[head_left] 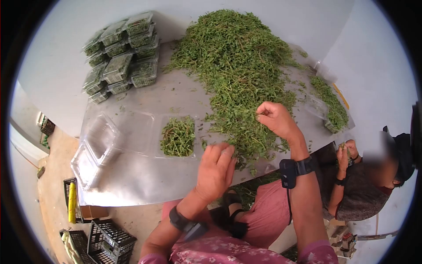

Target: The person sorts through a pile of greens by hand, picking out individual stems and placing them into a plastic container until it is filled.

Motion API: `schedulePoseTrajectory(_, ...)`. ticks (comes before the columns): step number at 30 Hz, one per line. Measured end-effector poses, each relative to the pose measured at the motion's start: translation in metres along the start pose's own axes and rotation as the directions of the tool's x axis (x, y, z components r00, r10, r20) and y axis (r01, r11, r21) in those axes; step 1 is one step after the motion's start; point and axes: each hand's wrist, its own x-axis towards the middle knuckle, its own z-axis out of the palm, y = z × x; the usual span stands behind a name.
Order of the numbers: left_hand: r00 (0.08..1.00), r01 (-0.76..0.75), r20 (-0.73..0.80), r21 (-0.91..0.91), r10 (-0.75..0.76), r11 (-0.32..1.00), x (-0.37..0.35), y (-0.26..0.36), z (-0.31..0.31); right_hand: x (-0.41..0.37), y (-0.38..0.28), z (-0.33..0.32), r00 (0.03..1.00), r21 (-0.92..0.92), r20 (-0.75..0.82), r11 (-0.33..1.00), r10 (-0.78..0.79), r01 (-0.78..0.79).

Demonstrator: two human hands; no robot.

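Note:
A large heap of leafy green sprigs [237, 57] covers the middle and back of the metal table. At its right front side, my right hand [278, 121] is closed in a pinch, with a thin green sprig [258, 113] between thumb and forefinger. My left hand [214, 169] hovers at the heap's front left edge, its fingers bent and pressed together. What those fingers hold, if anything, is hidden. Left of it lies an open clear plastic clamshell box [160, 152], its base partly filled with greens [178, 136] and its lid folded out flat to the left.
Filled clamshell boxes [118, 68] are stacked at the back left. Empty clear boxes [94, 149] lie on the table's [145, 185] left side. At right, a co-worker [367, 189] holds some greens beside another filled box [332, 105]. Black crates [110, 242] stand on the floor.

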Motion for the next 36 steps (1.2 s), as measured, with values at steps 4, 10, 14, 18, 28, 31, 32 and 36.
schedulePoseTrajectory(4, 0.979, -0.122, -0.137, 0.218, 0.154, 0.968, 0.041, 0.003, -0.025, 0.004, -0.017, 0.020, 0.996, -0.064, 0.083, 0.997, -0.029, 0.034)
schedulePoseTrajectory(10, 0.999, -0.005, -0.048, 0.301, 0.021, 0.954, 0.064, -0.020, -0.018, 0.012, -0.042, 0.035, 0.988, 0.024, 0.130, 0.996, -0.089, 0.087)
schedulePoseTrajectory(14, 0.969, 0.247, 0.000, -0.012, -0.247, 0.969, 0.061, -0.029, -0.014, 0.023, -0.042, 0.043, 0.989, 0.176, 0.095, 0.979, -0.117, 0.098)
schedulePoseTrajectory(18, 0.891, 0.443, 0.082, -0.372, -0.446, 0.816, 0.056, -0.041, -0.011, 0.025, -0.055, 0.051, 0.994, 0.275, 0.107, 0.961, -0.027, -0.004)
schedulePoseTrajectory(28, 0.783, 0.529, 0.190, -0.704, -0.592, 0.473, 0.055, -0.026, -0.029, 0.030, -0.057, 0.069, 0.984, 0.468, 0.178, 0.878, 0.023, -0.105)
schedulePoseTrajectory(31, 0.783, 0.528, 0.204, -0.718, -0.587, 0.454, 0.059, -0.016, -0.035, 0.030, -0.062, 0.070, 0.984, 0.453, 0.173, 0.884, 0.036, -0.112)
schedulePoseTrajectory(32, 0.780, 0.533, 0.210, -0.718, -0.590, 0.448, 0.061, -0.011, -0.037, 0.029, -0.063, 0.070, 0.984, 0.448, 0.172, 0.886, 0.041, -0.116)
schedulePoseTrajectory(36, 0.802, 0.573, 0.279, -0.609, -0.528, 0.549, 0.062, -0.008, -0.036, 0.029, -0.064, 0.076, 0.984, 0.543, 0.169, 0.829, 0.050, -0.135)
